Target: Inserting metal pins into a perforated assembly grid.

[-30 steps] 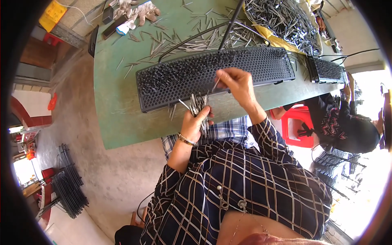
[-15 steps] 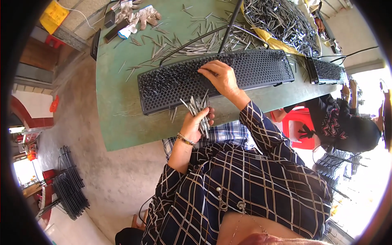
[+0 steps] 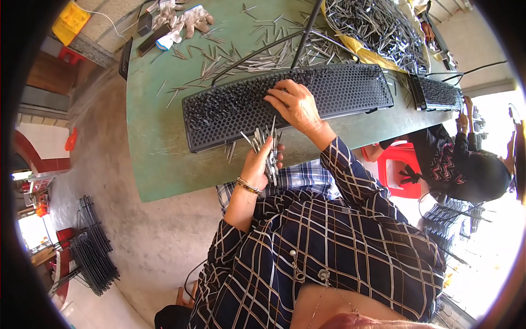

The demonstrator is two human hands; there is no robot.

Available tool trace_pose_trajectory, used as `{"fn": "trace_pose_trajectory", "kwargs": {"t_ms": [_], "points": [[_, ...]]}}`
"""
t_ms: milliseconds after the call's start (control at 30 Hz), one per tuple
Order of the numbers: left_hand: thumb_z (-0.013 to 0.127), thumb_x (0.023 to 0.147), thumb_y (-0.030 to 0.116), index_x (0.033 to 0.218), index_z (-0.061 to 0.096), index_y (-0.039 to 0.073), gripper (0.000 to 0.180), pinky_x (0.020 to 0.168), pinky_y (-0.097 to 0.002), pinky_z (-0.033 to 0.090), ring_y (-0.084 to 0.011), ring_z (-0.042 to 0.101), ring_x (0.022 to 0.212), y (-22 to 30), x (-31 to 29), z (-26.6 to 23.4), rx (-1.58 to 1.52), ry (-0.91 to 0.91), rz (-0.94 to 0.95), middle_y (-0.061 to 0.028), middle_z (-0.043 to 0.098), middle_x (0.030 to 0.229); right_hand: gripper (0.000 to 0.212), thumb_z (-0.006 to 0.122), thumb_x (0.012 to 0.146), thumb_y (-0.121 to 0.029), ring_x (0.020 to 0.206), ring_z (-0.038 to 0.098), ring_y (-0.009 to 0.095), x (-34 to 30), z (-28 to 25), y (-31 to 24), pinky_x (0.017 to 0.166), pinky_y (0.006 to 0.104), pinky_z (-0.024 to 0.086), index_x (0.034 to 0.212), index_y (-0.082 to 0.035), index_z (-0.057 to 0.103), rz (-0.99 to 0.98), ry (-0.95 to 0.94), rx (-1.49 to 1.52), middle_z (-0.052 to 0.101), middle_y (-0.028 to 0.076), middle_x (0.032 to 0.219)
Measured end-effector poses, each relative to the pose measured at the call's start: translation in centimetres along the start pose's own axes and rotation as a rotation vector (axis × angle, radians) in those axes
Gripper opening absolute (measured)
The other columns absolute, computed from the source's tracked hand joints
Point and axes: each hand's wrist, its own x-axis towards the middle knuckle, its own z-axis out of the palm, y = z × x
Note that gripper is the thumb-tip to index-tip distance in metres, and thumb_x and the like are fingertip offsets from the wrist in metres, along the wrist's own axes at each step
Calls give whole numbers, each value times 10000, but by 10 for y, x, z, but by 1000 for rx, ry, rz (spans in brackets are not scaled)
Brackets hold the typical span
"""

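Note:
A long black panel (image 3: 339, 92) full of round holes lies across the green table (image 3: 164, 172) in front of me. Dark pieces stick up from the holes over its left part. My left hand (image 3: 256, 167) is closed round a bundle of thin grey metal strips (image 3: 267, 143), held just below the panel's near edge. Over the middle of the panel, my right hand (image 3: 298, 109) has its fingertips bunched together against the holes, where the filled part meets the bare holes. Whatever those fingertips hold is hidden.
Loose strips (image 3: 263, 63) lie scattered beyond the panel, under a black metal frame (image 3: 257, 52). A yellow-edged sack (image 3: 378, 33) heaped with strips stands at the far right. Work gloves (image 3: 189, 24) lie far left. At right, a co-worker (image 3: 466, 170) sits near another panel (image 3: 438, 93).
My right hand stays at nearly the same spot on the panel, its fingers slightly shifted. The left thumb has moved up along the bundle, and one strip now stands out nearer the panel.

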Motion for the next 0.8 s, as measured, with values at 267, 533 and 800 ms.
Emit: {"fn": "trace_pose_trajectory", "kwargs": {"t_ms": [267,533,800], "points": [[619,877,232,991,572,72,202,515,-236,449,-105,540,658,-6,-3,-6,111,-95,129,-30,591,813,231,595,801,-11,831,618,221,-8,-44,-24,665,295,501,1024,-26,651,275,-322,423,602,108,1028],[634,869,228,964,575,56,205,539,-227,460,-96,564,673,-1,-9,-3,140,-197,107,-39,614,839,234,627,787,-7,885,610,241,-23,-61,-16,759,324,490,1020,-18,659,193,-514,589,606,108,1005],[624,869,195,1160,541,44,338,589,-251,478,-115,575,738,5,0,3,143,-182,158,-39,603,886,158,640,801,-44,804,618,241,16,-68,5,696,322,489,954,-12,667,236,-260,333,626,105,880]]}}
